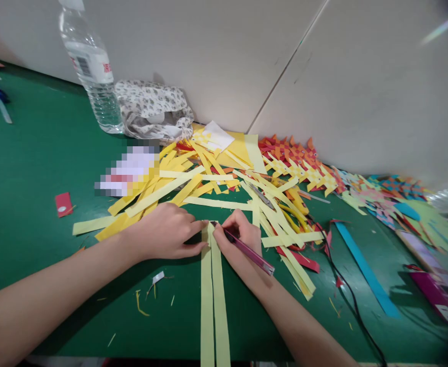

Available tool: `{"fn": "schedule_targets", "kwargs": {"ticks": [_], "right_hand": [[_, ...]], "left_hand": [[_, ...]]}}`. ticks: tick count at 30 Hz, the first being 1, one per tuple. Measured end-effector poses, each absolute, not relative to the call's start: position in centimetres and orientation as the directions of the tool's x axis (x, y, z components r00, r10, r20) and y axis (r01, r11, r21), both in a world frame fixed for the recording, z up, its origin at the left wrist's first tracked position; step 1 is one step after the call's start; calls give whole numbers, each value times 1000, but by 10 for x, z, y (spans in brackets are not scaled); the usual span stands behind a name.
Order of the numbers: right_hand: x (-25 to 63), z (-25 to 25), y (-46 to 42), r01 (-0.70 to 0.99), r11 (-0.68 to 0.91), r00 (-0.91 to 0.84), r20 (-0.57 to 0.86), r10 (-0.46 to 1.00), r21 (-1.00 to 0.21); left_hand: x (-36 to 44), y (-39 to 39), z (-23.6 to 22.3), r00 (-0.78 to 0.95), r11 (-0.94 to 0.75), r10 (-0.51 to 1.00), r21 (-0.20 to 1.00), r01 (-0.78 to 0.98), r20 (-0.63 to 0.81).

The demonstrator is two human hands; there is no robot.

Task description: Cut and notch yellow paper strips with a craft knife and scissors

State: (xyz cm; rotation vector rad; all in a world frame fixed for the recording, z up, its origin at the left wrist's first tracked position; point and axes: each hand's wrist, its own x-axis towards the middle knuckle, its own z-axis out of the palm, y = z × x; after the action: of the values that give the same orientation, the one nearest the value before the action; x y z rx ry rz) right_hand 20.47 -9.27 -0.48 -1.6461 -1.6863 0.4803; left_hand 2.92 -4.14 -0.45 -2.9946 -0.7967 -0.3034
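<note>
Two long pale yellow paper strips [214,300] lie side by side on the green table [36,168], running toward me. My left hand [166,232] presses down on their far end, fingers curled flat against the paper. My right hand [239,239] grips a thin purple pen-like tool [246,250] whose tip touches the top of the strips beside my left fingertips. Behind both hands spreads a heap of yellow paper strips [208,183].
A water bottle [91,66] and a patterned cloth [153,109] stand by the white wall. Woven orange and yellow paper shapes [300,163] line the wall to the right, with multicoloured ones [384,199] beyond. A black cable [346,290], a blue strip [365,270] and a red card [63,204] lie on the table.
</note>
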Motion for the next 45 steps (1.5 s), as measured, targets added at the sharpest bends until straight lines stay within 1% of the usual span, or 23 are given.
{"fn": "schedule_targets", "kwargs": {"ticks": [6,12,17,25,32,37,41,45], "right_hand": [[203,-3,-92,709,84,115,233,966,-700],[203,-3,-92,718,87,94,220,971,-690],[204,-3,-92,711,93,111,242,964,-697],[204,-5,-92,701,106,86,231,969,-706],[204,-4,-91,688,87,125,237,964,-720],[203,-3,-91,707,91,93,220,971,-702],[205,-6,-92,705,120,81,247,966,-699],[205,-7,-94,695,136,76,260,963,-706]], "left_hand": [[30,-41,-3,857,-876,476,19,482,196],[29,-42,-2,854,-872,485,30,488,188],[29,-42,-2,854,-871,487,28,491,183],[30,-44,-2,855,-878,473,30,478,215],[30,-43,-2,850,-881,468,55,469,244],[29,-43,-1,852,-879,473,47,475,224],[29,-43,0,857,-875,480,33,483,186],[30,-43,-1,857,-874,481,27,485,184]]}}
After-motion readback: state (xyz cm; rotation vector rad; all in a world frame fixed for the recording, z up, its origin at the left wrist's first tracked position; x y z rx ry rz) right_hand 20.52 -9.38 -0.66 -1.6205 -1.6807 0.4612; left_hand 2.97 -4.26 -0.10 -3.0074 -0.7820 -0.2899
